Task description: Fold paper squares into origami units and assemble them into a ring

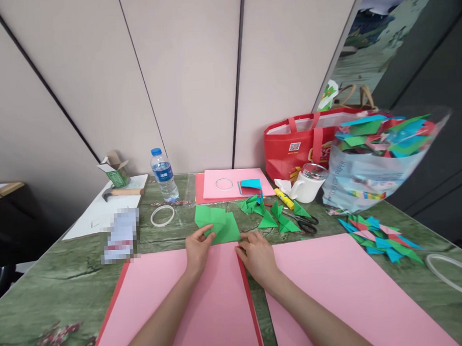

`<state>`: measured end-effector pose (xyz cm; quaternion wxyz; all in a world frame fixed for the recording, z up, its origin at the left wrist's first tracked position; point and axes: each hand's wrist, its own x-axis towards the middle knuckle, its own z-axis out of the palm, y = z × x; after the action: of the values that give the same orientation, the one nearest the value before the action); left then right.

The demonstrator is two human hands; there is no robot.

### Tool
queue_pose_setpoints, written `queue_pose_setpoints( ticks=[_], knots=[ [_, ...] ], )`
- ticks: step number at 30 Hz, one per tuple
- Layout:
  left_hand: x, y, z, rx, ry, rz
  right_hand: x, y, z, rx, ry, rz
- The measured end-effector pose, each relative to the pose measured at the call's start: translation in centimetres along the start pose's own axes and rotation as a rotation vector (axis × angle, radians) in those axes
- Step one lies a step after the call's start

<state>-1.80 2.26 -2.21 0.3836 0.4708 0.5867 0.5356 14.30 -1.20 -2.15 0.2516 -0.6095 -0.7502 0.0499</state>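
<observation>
A green sheet of paper [218,223], partly folded, lies at the far edge of a pink sheet [198,307]. My left hand [198,248] pinches its near left edge with fingers and thumb. My right hand [257,256] presses fingertips on its near right corner. Several folded green paper pieces [273,217] lie just beyond, next to black scissors [307,223] and a yellow glue stick [284,198].
A second pink sheet [354,290] lies to the right. Folded coloured pieces [379,238], a clear bag of them [379,156], a white mug [307,184], a red bag [302,142], a water bottle [163,175], tape rings [162,215], and a hammer [120,192] surround the green table [48,283].
</observation>
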Motion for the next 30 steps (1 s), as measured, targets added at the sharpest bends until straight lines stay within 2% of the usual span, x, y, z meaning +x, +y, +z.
queue_pose_setpoints(
  ticks=[4,8,16,19,21,26,30],
  knots=[
    [0.1,0.0,0.0,0.004,-0.006,0.007,-0.4,-0.7,0.1,-0.022,-0.031,-0.014],
    [0.1,-0.1,0.0,-0.006,-0.008,0.007,-0.6,-0.6,0.3,0.129,0.008,-0.012],
    [-0.2,-0.1,0.0,0.0,0.002,0.027,0.4,0.4,0.9,0.921,-0.104,0.306],
    [-0.2,-0.2,0.0,-0.007,0.011,0.023,0.7,0.4,0.4,1.289,-0.282,0.412],
    [-0.2,-0.3,0.0,-0.031,0.019,0.018,0.7,0.4,0.0,1.455,-0.378,0.458],
    [-0.3,0.1,0.1,-0.15,0.033,-0.041,0.7,0.5,0.2,1.489,-0.383,0.498],
    [-0.6,0.8,0.0,-0.049,0.091,0.013,0.7,0.3,0.4,1.432,-0.346,0.484]
  ],
)
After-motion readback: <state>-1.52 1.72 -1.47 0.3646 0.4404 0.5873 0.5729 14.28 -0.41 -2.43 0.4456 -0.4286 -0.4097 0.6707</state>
